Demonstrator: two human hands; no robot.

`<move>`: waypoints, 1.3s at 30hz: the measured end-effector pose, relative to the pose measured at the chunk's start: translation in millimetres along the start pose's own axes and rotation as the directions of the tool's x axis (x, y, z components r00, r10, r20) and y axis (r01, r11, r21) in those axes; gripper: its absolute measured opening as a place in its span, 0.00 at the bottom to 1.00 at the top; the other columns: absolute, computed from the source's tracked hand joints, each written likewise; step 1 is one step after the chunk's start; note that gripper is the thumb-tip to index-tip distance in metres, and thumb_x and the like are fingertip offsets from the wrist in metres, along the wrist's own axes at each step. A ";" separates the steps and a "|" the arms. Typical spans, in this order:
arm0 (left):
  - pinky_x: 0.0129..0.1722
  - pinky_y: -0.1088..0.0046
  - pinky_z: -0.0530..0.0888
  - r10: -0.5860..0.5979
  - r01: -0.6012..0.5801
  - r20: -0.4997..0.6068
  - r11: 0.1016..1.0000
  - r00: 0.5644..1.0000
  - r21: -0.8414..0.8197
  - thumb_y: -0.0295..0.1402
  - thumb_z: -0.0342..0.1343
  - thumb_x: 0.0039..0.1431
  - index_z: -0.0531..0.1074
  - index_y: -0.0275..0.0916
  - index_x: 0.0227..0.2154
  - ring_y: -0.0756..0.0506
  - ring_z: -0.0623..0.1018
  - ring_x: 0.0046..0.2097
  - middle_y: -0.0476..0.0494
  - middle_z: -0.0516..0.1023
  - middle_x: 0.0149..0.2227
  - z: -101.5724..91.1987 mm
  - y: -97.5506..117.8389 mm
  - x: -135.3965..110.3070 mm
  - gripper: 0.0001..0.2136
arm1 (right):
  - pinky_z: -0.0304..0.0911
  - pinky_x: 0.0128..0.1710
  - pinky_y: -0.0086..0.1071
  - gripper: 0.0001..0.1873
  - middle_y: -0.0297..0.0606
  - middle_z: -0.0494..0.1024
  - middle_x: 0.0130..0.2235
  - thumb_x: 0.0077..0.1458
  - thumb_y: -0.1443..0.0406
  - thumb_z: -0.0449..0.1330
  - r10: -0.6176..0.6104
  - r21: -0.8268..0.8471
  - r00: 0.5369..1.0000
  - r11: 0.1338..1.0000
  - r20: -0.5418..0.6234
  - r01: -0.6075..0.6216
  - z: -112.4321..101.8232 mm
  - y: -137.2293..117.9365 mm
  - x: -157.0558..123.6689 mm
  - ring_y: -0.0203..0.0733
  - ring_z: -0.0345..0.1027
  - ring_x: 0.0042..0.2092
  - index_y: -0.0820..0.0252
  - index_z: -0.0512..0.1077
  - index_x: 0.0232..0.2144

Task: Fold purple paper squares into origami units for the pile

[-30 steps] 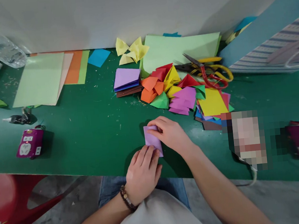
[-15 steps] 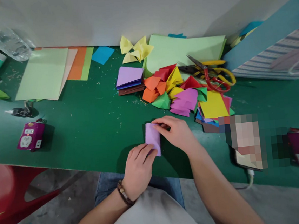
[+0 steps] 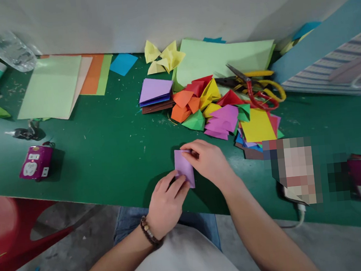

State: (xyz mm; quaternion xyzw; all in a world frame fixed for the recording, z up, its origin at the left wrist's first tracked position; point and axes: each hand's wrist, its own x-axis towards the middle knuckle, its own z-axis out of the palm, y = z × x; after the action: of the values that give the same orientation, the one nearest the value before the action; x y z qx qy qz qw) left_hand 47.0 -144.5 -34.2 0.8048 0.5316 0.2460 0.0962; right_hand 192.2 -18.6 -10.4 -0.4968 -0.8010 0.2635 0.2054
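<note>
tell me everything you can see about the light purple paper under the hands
The light purple paper is a plain, narrow rectangle that looks folded, though its layers cannot be counted. It lies roughly flat on the green table, near the front edge, its long sides running away from the person. The left hand rests its fingertips on the near end, covering part of it. The right hand touches the far end with thumb and fingers.
</note>
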 end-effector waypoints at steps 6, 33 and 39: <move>0.57 0.60 0.69 0.045 -0.044 0.044 0.999 0.998 -0.019 0.22 0.46 0.63 0.71 0.37 0.49 0.42 0.65 0.61 0.43 0.74 0.52 -3.5 -1.6 3.7 0.15 | 0.64 0.35 0.34 0.09 0.39 0.78 0.36 0.57 0.66 0.54 0.011 -0.062 1.000 0.998 -0.008 -0.012 0.5 -3.8 0.1 0.42 0.71 0.35 0.57 0.75 0.35; 0.51 0.63 0.74 -0.162 0.161 -0.141 0.987 0.977 -0.021 0.23 0.51 0.62 0.71 0.37 0.48 0.42 0.69 0.52 0.41 0.74 0.49 -6.5 -0.8 10.9 0.13 | 0.60 0.32 0.32 0.11 0.36 0.77 0.33 0.58 0.56 0.56 0.154 -0.066 0.985 0.985 -0.083 -0.160 10.1 -1.7 -12.1 0.39 0.70 0.31 0.58 0.72 0.33; 0.53 0.64 0.73 -0.167 0.171 -0.062 0.983 0.984 0.073 0.26 0.51 0.63 0.71 0.36 0.49 0.42 0.69 0.53 0.42 0.74 0.50 -10.9 -0.3 10.7 0.13 | 0.56 0.29 0.32 0.12 0.36 0.77 0.33 0.59 0.56 0.55 0.148 -0.177 0.984 0.971 -0.098 -0.163 14.8 -6.3 -8.2 0.39 0.69 0.30 0.58 0.72 0.33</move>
State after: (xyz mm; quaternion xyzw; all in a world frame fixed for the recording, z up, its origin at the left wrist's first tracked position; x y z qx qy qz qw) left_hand 44.7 -135.9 -21.8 0.7528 0.6096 0.2383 0.0701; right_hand 182.6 -31.6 -18.5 -0.5857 -0.7711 0.1823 0.1707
